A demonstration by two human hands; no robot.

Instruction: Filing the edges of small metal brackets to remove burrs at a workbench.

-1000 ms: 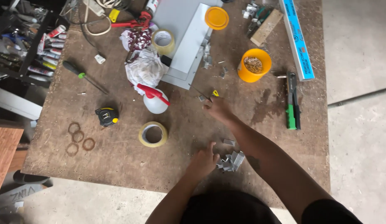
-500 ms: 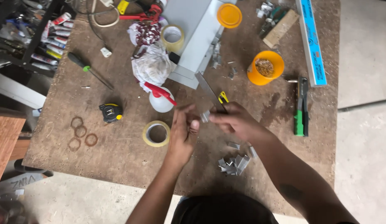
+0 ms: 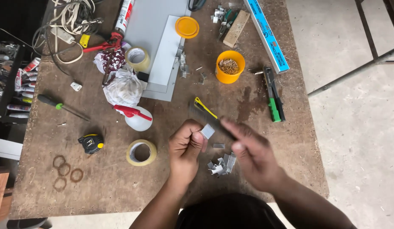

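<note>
The one camera sits on the person's head, looking almost straight down at the brown workbench [image 3: 256, 169], near enough to fill the view, concrete floor at right.

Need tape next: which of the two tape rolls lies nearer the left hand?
The tape roll beside the tape measure, just left of the left hand; the other roll lies farther up the table.
</note>
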